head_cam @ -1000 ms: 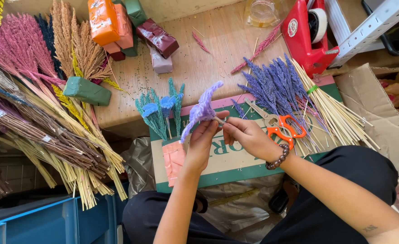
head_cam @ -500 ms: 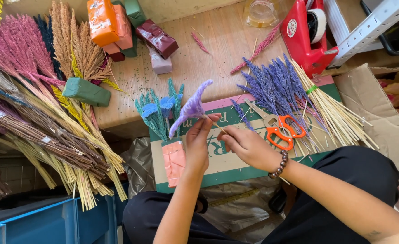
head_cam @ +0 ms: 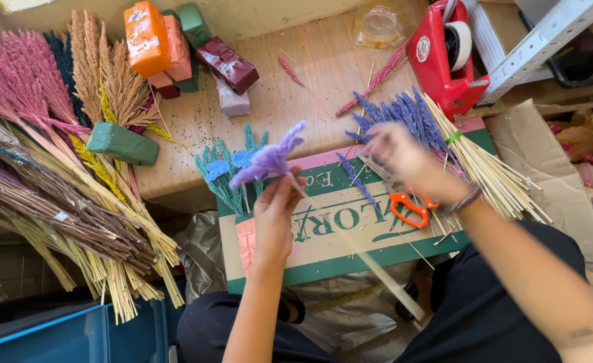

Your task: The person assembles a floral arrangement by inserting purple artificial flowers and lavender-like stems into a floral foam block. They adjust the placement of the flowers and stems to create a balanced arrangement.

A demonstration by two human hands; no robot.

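While the left hand pinches a small bunch of pale purple dried flower sprigs between thumb and fingers above the green and pink cardboard box, the right hand is blurred over the bundle of dark purple dried stems with straw-coloured stalks; whether its fingers are spread or closed cannot be told. Orange-handled scissors lie on the box just beside that wrist.

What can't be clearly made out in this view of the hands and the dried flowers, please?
- Right hand: motion-blurred, so its grip can't be told.
- Orange scissors: blades hidden under the right wrist.
- Purple sprig: lower stem hidden inside the left hand.
- Dried grass bundles: cut off by the left edge.
- Tape dispenser: top cut off by the upper edge.
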